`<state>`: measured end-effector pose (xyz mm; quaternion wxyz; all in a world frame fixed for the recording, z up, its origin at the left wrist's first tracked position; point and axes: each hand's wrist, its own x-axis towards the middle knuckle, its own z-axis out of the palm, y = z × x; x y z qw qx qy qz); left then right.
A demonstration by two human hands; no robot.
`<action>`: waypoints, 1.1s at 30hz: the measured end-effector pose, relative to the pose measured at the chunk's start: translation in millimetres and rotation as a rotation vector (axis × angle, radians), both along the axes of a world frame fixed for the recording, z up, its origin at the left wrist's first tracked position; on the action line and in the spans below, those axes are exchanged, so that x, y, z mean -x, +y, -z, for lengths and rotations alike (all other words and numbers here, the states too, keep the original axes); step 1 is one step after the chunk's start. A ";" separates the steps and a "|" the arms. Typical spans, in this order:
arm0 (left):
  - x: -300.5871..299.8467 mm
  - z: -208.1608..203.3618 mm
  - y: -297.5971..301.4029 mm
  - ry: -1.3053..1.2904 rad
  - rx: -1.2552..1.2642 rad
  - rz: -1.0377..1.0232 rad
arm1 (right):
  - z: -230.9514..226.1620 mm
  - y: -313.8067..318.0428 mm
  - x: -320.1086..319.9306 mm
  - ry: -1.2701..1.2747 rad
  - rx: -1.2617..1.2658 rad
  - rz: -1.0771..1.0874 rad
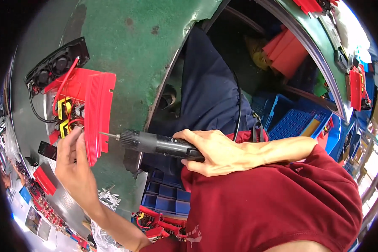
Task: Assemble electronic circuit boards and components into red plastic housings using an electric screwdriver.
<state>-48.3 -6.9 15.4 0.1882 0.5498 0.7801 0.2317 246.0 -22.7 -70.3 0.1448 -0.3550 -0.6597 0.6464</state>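
My right hand point(212, 152) grips a black electric screwdriver point(155, 143), its thin bit pointing left at a red ribbed plastic housing point(97, 111). My left hand point(73, 161) rests against the lower edge of that housing, steadying it on the green worktop point(138, 54). Inside the housing I see a circuit board point(69, 113) with yellow transformers and red wires. A black twin-fan panel point(56, 65) lies just beyond it, joined by cables.
A heap of small metal screws point(109, 198) lies near my left forearm. Blue compartment trays point(166, 197) and red parts sit below the table edge. Blue crates point(294, 122) and stacked red housings point(287, 50) stand to the right.
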 end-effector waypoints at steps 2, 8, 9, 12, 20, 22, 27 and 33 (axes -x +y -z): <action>5.8 4.9 0.6 0.032 0.067 0.017 | 1.5 -0.4 5.4 0.011 0.002 -0.001; 2.1 0.9 18.6 0.052 0.180 0.051 | 3.4 6.7 6.1 0.021 0.020 -0.013; 1.4 0.7 19.3 0.050 0.181 0.048 | 3.9 8.0 5.7 0.031 0.009 -0.005; 8.4 -1.3 17.0 0.003 0.166 0.043 | -7.4 17.7 11.1 -0.006 0.211 -0.092; 13.2 -5.2 12.6 -0.049 0.119 0.129 | -14.1 30.6 7.2 0.125 0.990 -0.165; 5.3 -8.2 16.1 0.017 0.086 0.185 | -17.3 30.5 5.8 0.061 0.922 -0.158; -10.7 -16.2 15.3 0.094 0.153 0.166 | -17.7 32.8 2.8 0.019 0.860 -0.086; -29.5 1.7 4.5 0.203 0.040 0.079 | -26.9 38.5 7.6 -0.120 0.703 -0.060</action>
